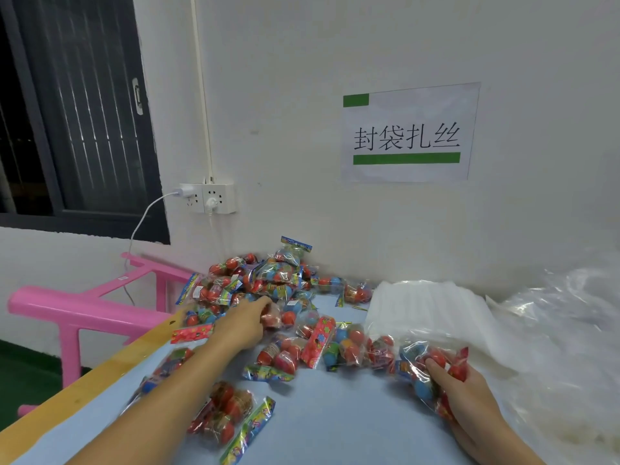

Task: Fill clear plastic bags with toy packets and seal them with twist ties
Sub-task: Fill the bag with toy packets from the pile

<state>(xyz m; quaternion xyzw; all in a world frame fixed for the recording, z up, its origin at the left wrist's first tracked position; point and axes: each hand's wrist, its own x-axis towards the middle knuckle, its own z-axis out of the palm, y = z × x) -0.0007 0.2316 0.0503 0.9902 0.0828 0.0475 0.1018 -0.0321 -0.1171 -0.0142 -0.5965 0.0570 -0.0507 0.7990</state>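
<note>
- We are seeing the toy packets (268, 283) lying heaped at the desk's (335, 424) far left edge, against the wall, with more scattered nearer.
- Our left hand (246, 322) is reaching into the heap, its grip curling around one packet (272, 316).
- Our right hand (469, 394) is clutching a bundle of packets (423, 374), its grip curling round them.
- Clear plastic bags (429, 307) are lying stacked just beyond that hand.
- A pink frame (84, 313) is standing left of the desk.
</note>
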